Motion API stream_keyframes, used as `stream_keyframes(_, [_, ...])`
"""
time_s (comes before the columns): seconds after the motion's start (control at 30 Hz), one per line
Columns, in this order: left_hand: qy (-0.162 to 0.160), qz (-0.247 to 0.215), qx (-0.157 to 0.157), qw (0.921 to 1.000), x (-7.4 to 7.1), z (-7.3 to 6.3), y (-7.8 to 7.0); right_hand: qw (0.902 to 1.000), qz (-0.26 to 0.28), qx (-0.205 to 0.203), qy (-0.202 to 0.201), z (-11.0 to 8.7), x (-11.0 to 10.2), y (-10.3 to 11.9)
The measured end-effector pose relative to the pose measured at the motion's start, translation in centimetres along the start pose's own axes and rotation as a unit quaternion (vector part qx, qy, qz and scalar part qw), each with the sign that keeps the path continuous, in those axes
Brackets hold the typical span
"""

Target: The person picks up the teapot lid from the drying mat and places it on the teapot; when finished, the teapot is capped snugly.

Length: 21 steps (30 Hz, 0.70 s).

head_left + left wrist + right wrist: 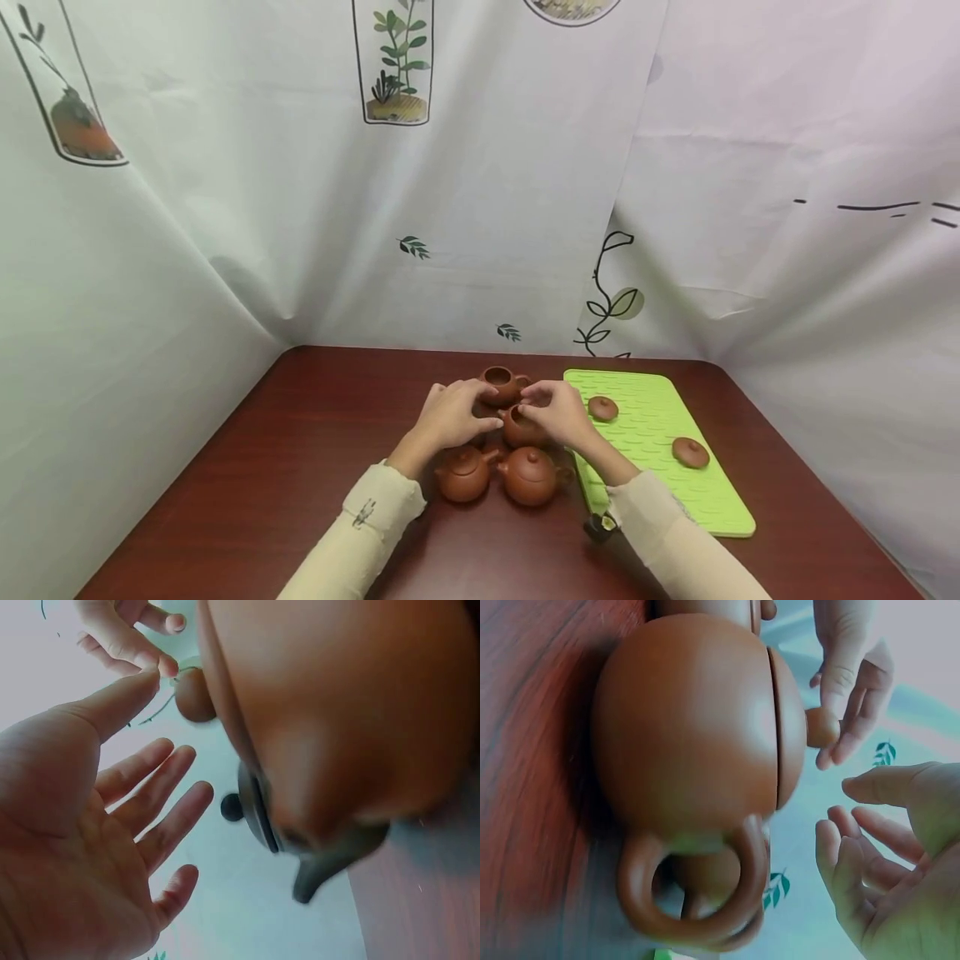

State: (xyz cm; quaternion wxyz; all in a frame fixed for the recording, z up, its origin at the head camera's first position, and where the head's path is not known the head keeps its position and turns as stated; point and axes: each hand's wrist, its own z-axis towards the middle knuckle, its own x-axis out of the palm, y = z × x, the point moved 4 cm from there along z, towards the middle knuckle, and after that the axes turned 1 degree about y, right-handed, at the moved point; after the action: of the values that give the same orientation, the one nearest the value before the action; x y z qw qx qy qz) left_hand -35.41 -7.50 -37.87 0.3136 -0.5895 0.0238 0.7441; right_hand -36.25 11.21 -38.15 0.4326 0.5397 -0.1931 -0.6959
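Several reddish-brown clay teapots stand close together on the table. The rear teapot (pixel 494 395) and the middle teapot (pixel 521 430) have open tops. Nearer, a front-left teapot (pixel 461 481) and a front-right teapot (pixel 529 479) wear knobbed lids. My left hand (pixel 452 414) hovers above and left of the group, its fingers loosely bent and holding nothing. My right hand (pixel 561 414) is over the right side of the middle teapot, partly covering it, with thumb and fingers apart. In the left wrist view, a dark lidded teapot (pixel 259 814) shows behind a closer one.
A lime-green mat (pixel 637 475) lies to the right, with a rear loose lid (pixel 603 407) and a nearer loose lid (pixel 690 452) on it. The dark red table (pixel 315 467) meets white printed cloth walls (pixel 465 283) at the back and sides.
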Motion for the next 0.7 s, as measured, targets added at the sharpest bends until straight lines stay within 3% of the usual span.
stream_keyframes(0.13, [0.015,-0.017,0.015,0.9996,0.6,0.4,-0.8,0.9998,-0.016,0.003,-0.009,-0.7,-0.8,-0.5])
stream_keyframes(0.27, [0.035,-0.025,0.01,0.999,1.3,0.7,-1.1,0.9997,-0.012,0.013,-0.014,-1.5,-1.7,-0.9])
stream_keyframes(0.43, [0.042,-0.023,0.005,0.9988,2.0,1.1,-1.2,0.9991,-0.014,0.029,-0.028,-2.3,-2.9,-2.1])
stream_keyframes(0.7, [0.049,-0.006,0.002,0.9988,3.0,2.0,-1.5,0.9981,-0.036,0.019,-0.045,-3.3,-5.2,-3.7])
